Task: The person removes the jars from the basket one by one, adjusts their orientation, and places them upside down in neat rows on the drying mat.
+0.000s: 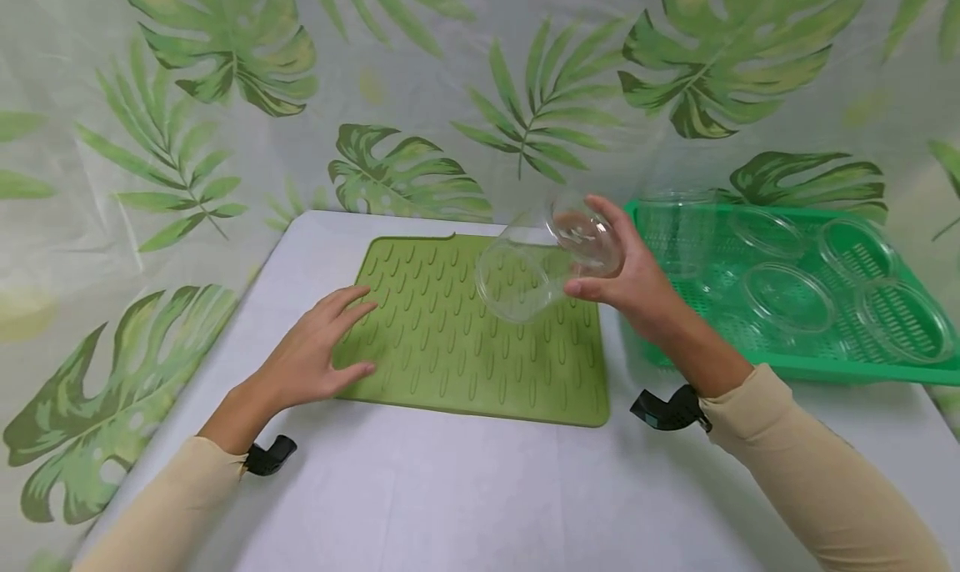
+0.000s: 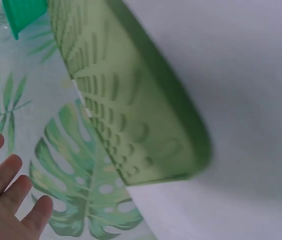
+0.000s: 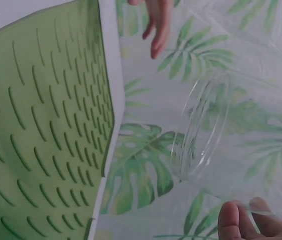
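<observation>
In the head view a clear see-through jar [image 1: 517,272] is tilted above the green ridged mat [image 1: 450,363], its round mouth toward the lower left. My right hand [image 1: 645,284] grips it near the other end, thumb below and fingers over the top. The right wrist view shows the jar's rim [image 3: 185,135] from close by, with fingertips [image 3: 229,220] at its underside. Nothing is in my left hand [image 1: 311,351], which hovers by the mat's left edge with fingers spread. The left wrist view shows its fingertips [image 2: 38,210] apart from everything.
At the right a green perforated basket [image 1: 795,370] holds several clear jars, one of them upright [image 1: 678,234] at its back left corner. A white cloth [image 1: 480,489] covers the table. Behind it hangs a leaf-patterned sheet [image 1: 420,80].
</observation>
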`<state>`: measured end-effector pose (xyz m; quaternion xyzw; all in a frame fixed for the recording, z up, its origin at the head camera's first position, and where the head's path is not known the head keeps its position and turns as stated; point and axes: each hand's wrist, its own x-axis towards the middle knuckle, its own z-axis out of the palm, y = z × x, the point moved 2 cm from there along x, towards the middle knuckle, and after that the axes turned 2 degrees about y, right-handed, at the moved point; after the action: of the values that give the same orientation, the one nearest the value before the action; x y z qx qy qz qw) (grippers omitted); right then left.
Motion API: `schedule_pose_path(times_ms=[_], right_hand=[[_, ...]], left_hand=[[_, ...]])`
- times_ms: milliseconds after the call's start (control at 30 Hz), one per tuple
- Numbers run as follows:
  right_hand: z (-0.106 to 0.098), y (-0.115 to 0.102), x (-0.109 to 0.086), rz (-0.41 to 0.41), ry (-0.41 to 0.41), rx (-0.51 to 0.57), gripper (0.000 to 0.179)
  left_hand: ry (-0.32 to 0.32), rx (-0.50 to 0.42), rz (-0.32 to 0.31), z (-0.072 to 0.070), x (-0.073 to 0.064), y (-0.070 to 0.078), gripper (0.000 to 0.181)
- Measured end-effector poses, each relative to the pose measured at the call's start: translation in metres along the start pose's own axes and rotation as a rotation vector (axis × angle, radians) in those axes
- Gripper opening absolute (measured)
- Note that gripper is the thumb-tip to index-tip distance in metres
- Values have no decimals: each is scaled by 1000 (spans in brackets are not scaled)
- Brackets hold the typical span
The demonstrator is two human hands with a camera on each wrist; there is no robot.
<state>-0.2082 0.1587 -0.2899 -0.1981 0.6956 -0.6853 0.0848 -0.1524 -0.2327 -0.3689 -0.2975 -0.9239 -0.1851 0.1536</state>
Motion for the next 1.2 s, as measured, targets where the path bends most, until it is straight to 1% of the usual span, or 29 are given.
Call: schedule_pose_path(times_ms=[133, 200, 367, 467, 600, 667, 833, 900, 1033, 1200], right_hand=[[0, -3, 0, -9, -13, -70, 99], [-1, -5, 1, -8, -16, -112, 99], [-2, -9, 3, 5, -25, -262, 99], [-2, -11, 4, 13, -32, -331, 100], [-2, -12, 4, 19, -28, -358, 102], [-2, -12, 3, 24, -26, -367, 101], [0, -9, 1, 31, -69, -411, 101], [1, -7, 0, 36, -82, -436, 102], [0, -6, 0, 37, -83, -465, 105], [-1, -9, 0, 29, -72, -470, 103]], left_hand=[[-59, -4, -53, 0, -11, -7, 78], [-73, 17, -66, 1, -15, -11, 76], [-108, 85, -95, 4, -26, -19, 69], [-143, 88, -122, 7, -32, -22, 67], [-182, 59, -157, 12, -36, -22, 67], [-202, 31, -179, 15, -37, -21, 68], [-289, -67, -273, 23, -40, -20, 67], [-323, -84, -298, 27, -42, -20, 66], [-345, -77, -304, 30, -43, -19, 63], [-332, -68, -299, 30, -43, -21, 62]])
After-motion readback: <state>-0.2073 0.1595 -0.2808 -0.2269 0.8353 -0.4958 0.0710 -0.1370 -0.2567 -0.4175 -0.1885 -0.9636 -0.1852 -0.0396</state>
